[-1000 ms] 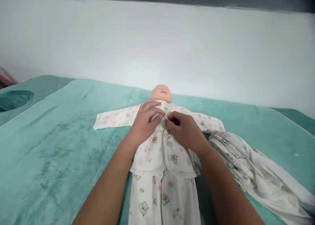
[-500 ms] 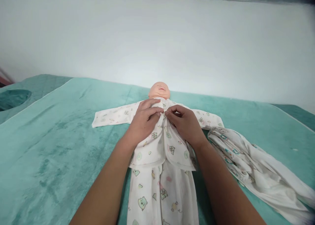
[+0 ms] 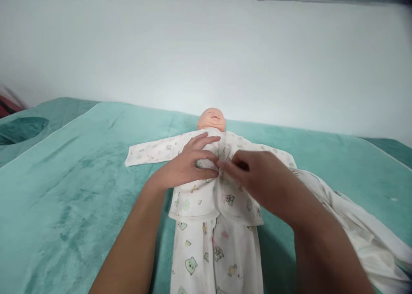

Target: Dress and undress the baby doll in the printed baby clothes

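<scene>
A baby doll (image 3: 211, 119) lies on its back in a white baby jacket (image 3: 199, 199) printed with small bears. Matching trousers (image 3: 196, 259) lie below the jacket's hem. My left hand (image 3: 193, 159) rests on the chest, its thumb and forefinger closing on the jacket's front edge while the other fingers stretch across the cloth. From the other side my right hand (image 3: 254, 169) pinches the same front edge, thumb and forefinger together. Whatever fastening lies between the fingertips is hidden.
Crumpled white printed clothing (image 3: 347, 212) lies to the right, partly behind my right forearm. A green plush cover (image 3: 80, 191) spreads beneath everything. A pale wall (image 3: 206, 49) rises behind the doll's head. Something red (image 3: 8, 107) shows at the far left.
Both hands have moved down the jacket's front from near the collar to mid-chest. My right wrist and forearm have swung outward to the right. The view has shifted slightly.
</scene>
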Action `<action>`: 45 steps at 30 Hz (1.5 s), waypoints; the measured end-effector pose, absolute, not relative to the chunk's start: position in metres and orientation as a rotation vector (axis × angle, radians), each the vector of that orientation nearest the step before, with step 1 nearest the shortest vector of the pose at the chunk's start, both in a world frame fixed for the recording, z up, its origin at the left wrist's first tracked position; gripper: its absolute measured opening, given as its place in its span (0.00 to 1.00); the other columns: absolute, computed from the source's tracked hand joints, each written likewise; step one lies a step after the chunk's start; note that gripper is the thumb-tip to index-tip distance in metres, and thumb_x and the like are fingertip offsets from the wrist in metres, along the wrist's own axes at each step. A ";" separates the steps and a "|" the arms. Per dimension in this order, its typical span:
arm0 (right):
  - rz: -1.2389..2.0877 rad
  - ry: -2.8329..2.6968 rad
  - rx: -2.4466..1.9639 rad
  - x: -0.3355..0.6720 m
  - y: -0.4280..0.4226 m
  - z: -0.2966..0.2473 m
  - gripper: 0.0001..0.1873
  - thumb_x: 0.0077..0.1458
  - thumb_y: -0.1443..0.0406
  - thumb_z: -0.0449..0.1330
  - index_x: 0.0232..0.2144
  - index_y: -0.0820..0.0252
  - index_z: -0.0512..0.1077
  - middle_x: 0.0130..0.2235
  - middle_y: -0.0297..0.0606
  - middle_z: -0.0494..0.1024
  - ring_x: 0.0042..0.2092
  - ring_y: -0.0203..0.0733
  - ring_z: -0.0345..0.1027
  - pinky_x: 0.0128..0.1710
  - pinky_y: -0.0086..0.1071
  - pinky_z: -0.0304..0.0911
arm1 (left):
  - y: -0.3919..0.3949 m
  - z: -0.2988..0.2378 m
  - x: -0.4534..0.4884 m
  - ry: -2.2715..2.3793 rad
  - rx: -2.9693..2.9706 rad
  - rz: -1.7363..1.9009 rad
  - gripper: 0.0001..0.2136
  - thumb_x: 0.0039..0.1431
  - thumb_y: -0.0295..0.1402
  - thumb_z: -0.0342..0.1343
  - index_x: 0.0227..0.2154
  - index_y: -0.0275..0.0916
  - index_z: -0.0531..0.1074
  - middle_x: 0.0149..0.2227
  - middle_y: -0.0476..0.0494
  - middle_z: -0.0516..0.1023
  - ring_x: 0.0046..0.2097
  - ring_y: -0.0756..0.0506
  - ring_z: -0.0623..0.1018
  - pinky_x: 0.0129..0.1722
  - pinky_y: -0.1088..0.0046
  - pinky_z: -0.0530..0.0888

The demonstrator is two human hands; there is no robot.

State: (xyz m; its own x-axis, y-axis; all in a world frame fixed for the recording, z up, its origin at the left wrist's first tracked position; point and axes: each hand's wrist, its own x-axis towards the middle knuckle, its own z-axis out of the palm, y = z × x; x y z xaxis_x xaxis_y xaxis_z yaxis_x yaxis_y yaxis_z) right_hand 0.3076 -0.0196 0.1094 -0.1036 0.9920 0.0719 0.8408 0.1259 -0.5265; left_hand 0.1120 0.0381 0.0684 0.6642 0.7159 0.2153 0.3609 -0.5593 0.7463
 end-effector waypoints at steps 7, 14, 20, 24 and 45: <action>0.473 -2.268 -1.762 0.297 -0.026 0.101 0.16 0.56 0.62 0.55 0.18 0.57 0.63 0.21 0.34 0.68 0.21 0.35 0.52 0.21 0.34 0.42 | 0.037 0.067 0.116 0.846 2.237 0.676 0.02 0.56 0.35 0.60 0.33 0.49 0.78 0.67 0.58 0.57 0.71 0.36 0.46 0.66 0.47 0.58; 1.037 -2.225 -1.587 0.326 -0.010 0.106 0.15 0.56 0.61 0.53 0.19 0.57 0.63 0.20 0.29 0.61 0.22 0.33 0.49 0.20 0.31 0.45 | 0.037 0.067 0.116 0.851 2.263 0.697 0.02 0.56 0.36 0.61 0.32 0.49 0.79 0.66 0.57 0.59 0.71 0.37 0.48 0.66 0.49 0.58; 1.266 -2.074 -1.477 0.331 -0.004 0.105 0.11 0.56 0.59 0.55 0.31 0.56 0.75 0.20 0.30 0.68 0.22 0.35 0.61 0.23 0.29 0.56 | 0.037 0.064 0.116 0.846 2.238 0.740 0.03 0.57 0.37 0.61 0.33 0.51 0.80 0.65 0.57 0.62 0.70 0.37 0.49 0.65 0.49 0.60; 1.310 -2.006 -1.413 0.334 0.001 0.098 0.11 0.54 0.59 0.58 0.30 0.58 0.76 0.19 0.29 0.67 0.21 0.34 0.59 0.22 0.28 0.54 | 0.036 0.064 0.116 0.860 2.218 0.740 0.04 0.58 0.37 0.60 0.32 0.52 0.80 0.64 0.59 0.63 0.70 0.38 0.49 0.66 0.50 0.58; 1.434 -1.763 -1.421 0.332 0.012 0.081 0.07 0.52 0.61 0.59 0.31 0.59 0.73 0.18 0.25 0.65 0.16 0.29 0.53 0.15 0.25 0.47 | 0.037 0.064 0.119 0.859 2.183 0.717 0.06 0.59 0.39 0.59 0.32 0.47 0.79 0.63 0.54 0.65 0.70 0.39 0.51 0.67 0.54 0.53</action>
